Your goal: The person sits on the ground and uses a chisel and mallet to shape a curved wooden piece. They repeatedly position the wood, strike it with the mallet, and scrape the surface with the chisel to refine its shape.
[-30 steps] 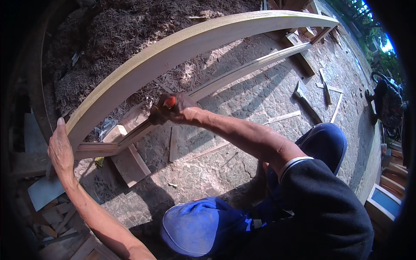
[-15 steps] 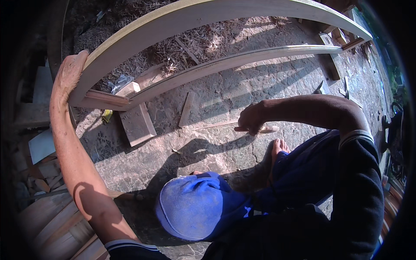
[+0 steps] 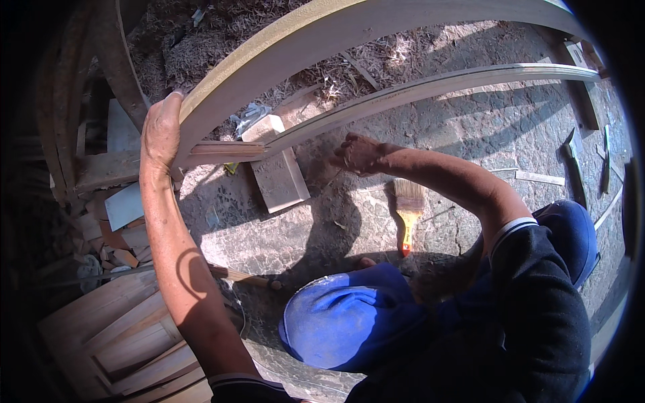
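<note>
My left hand [image 3: 161,131] is closed round the near left corner of a large curved wooden frame [image 3: 269,64], which rests on edge over the ground. My right hand [image 3: 359,154] reaches over the ground just in front of the frame's lower rail [image 3: 403,94]. Its fingers bend downward and are smeared by motion, so whether something small is in them stays unclear. Nearby lies a paintbrush [image 3: 408,211] with a yellow handle, a red tip and brown bristles. A wooden block [image 3: 282,185] props the frame's left end.
Wood shavings [image 3: 201,60] cover the ground beyond the frame. Wood offcuts [image 3: 111,242] and a panelled wooden piece [image 3: 127,329] are at left. A hammer-like handle [image 3: 235,274] lies by my blue-clad knee [image 3: 346,316]. A wood strip [image 3: 539,177] lies at right.
My right hand has moved left and away from me; the stick-like thing it held is no longer seen there. The paintbrush now lies on the ground. The view has shifted; my left hand keeps its hold.
</note>
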The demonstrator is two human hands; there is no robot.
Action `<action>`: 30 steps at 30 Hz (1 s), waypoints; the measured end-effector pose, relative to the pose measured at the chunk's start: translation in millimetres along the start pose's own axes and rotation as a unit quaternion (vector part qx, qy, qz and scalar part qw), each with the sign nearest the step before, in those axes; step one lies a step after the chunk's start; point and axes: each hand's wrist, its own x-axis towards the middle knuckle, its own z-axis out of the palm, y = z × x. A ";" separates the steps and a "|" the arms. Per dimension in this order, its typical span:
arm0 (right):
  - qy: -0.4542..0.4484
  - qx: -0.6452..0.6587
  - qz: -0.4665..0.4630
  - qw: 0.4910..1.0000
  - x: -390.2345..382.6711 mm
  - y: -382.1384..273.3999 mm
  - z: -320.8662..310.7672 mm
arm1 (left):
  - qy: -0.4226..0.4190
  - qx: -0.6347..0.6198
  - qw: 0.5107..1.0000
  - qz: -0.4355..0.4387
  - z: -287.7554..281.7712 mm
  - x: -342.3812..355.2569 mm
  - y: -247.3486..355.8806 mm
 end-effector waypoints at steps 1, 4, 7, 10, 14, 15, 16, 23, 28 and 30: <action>0.019 0.121 0.047 0.991 16.4 -7.1 -20.3 | 0.001 -0.009 1.000 -0.014 1.2 2.0 -1.8; 0.169 0.312 0.092 0.930 65.6 -30.2 -77.8 | -0.019 0.030 0.999 0.030 -2.9 8.2 -8.9; 0.279 0.312 0.094 0.903 115.5 -40.6 -110.4 | -0.013 0.054 0.998 0.043 -4.5 11.8 -12.1; 0.283 0.340 0.114 0.890 144.9 -44.3 -115.7 | -0.003 0.066 0.997 0.042 -4.2 11.4 -7.6; 0.334 0.370 0.099 0.861 159.9 -47.5 -104.7 | 0.014 0.053 0.998 -0.002 -1.9 8.1 1.7; 0.322 0.373 0.104 0.864 161.0 -48.6 -101.8 | 0.016 0.056 0.998 -0.002 -1.6 7.9 3.2; 0.352 0.371 0.090 0.854 160.9 -48.9 -99.0 | 0.017 0.058 0.998 -0.003 -0.8 6.7 3.8; 0.335 0.385 0.091 0.855 163.3 -51.6 -99.8 | 0.024 0.054 0.998 0.031 1.0 9.4 -0.8; 0.360 0.332 0.063 0.870 172.0 -49.9 -110.0 | 0.020 0.112 0.988 0.108 -0.3 11.9 -5.0; 0.380 0.310 0.034 0.871 168.4 -47.0 -106.4 | 0.013 0.107 0.990 0.091 -0.5 12.2 -6.9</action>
